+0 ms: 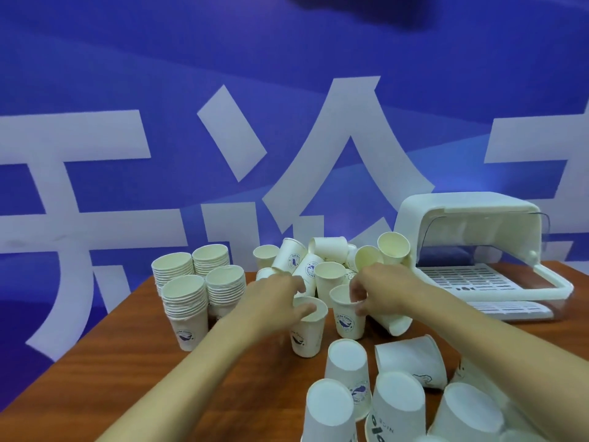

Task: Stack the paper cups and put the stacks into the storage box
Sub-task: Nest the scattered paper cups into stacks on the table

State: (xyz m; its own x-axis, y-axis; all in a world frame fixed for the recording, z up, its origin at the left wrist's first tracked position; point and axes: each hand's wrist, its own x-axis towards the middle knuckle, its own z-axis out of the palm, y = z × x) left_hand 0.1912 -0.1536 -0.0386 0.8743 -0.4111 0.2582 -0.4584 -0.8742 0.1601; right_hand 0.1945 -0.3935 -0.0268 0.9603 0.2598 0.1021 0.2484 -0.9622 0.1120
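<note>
Now, your left hand (274, 296) is down over the left cup (307, 341), thumb and fingers curled on its rim, so that grip is clamped on it. The cup stands upright on the bench (127, 352), long axis vertical, mouth up, whale print toward you. Your right hand (384, 290) pinches the rim of the right cup (349, 322), which is just beside the first and also upright, mouth up; that grip is clamped too. Behind both lies a heap of loose cups (318, 266), tilted every way, some mouths facing you. Four stacks (191, 282) stand upright at the left of the bench, mouths up. Nearest you, several upturned cups (347, 371) stand base up, and one lying cup (411, 362) rests on its side. The storage box (462, 205) sits at the right, lid raised, slotted tray showing.
</note>
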